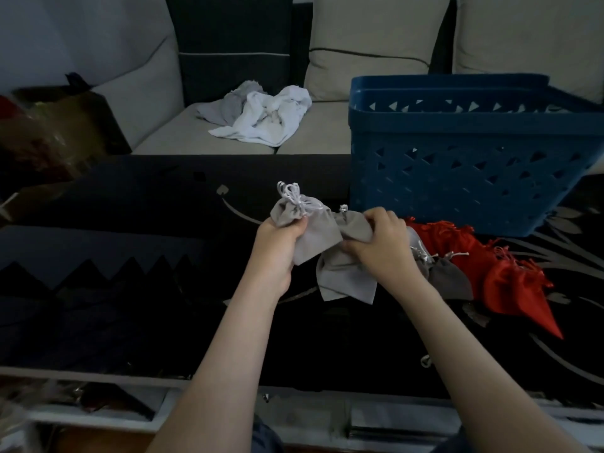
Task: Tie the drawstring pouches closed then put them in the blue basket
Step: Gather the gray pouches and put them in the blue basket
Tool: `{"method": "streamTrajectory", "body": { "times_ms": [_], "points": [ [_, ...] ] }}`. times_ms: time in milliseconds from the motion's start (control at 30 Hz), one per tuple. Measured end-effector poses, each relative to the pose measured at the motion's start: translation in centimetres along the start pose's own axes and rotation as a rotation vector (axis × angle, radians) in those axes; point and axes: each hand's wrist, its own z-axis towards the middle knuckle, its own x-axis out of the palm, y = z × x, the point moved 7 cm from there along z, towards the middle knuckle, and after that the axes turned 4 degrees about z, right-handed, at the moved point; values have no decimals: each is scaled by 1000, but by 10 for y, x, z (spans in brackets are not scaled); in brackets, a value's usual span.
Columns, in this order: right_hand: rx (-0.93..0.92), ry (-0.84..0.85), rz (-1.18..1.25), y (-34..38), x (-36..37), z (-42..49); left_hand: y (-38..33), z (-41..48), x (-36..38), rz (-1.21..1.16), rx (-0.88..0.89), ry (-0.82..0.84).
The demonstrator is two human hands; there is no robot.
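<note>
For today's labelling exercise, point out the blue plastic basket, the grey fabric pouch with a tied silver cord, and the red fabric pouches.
Blue plastic basket point(425, 129): head view, front wall's upper band.
Grey fabric pouch with tied silver cord point(314, 229): head view, its body.
Red fabric pouches point(510, 286): head view, nearest pouch's middle.

Tied grey pouch point(313, 223) is held in left grip point(281, 246), silver cord point(294, 197) knotted at its top. Second grey pouch point(346, 279) is clutched at its neck by right grip point(382, 246); the two pouches are touching. Red pouches point(510, 279) are piled just beside right grip, on dark surface point(130, 207). Blue basket point(457, 178) is set behind them. Crumpled white cloth point(271, 116) is seen on sofa point(310, 135) beyond.
</note>
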Motion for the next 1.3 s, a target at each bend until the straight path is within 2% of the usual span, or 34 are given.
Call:
{"method": "streamTrajectory", "body": {
  "times_ms": [133,267,333,433,500,567,633,733,800,867,933,1000,1067,1133,1233,1300],
  "points": [
    [82,42,200,-2,-10,-2,-1,2,-12,6,11,-105],
    [103,94,183,0,-9,-7,-1,2,-17,13,13,-132],
    [73,32,246,5,-15,-9,-1,0,-18,13,-1,-130],
    [70,-119,551,10,-36,-12,-5,-2,-22,-37,19,-144],
    [88,-94,642,11,-42,-11,-8,-3,-22,-52,34,-123],
    [91,-3,582,8,-39,-10,-10,-5,-17,-50,28,-61],
    [81,98,422,4,-30,-11,-12,-9,-11,-80,21,11],
    [40,135,339,3,-26,-13,-12,-13,-5,-182,-21,97],
    [74,93,530,5,-35,-13,-13,-14,-3,-216,-10,105],
    [91,107,884,11,-45,-14,-13,-14,1,-218,-4,86],
    [46,224,1155,24,-51,-17,-11,-11,4,-165,-1,44],
    [-33,355,1245,40,-54,-22,-6,-7,6,-85,15,-19],
    [-81,422,1249,49,-51,-28,-3,-6,9,40,63,-65],
    [-62,439,1126,50,-39,-31,-2,-8,18,107,87,-39],
    [11,299,801,34,-23,-25,2,-13,37,156,-3,45],
    [25,203,679,26,-22,-22,8,-14,41,255,-27,40]
  ]
}}
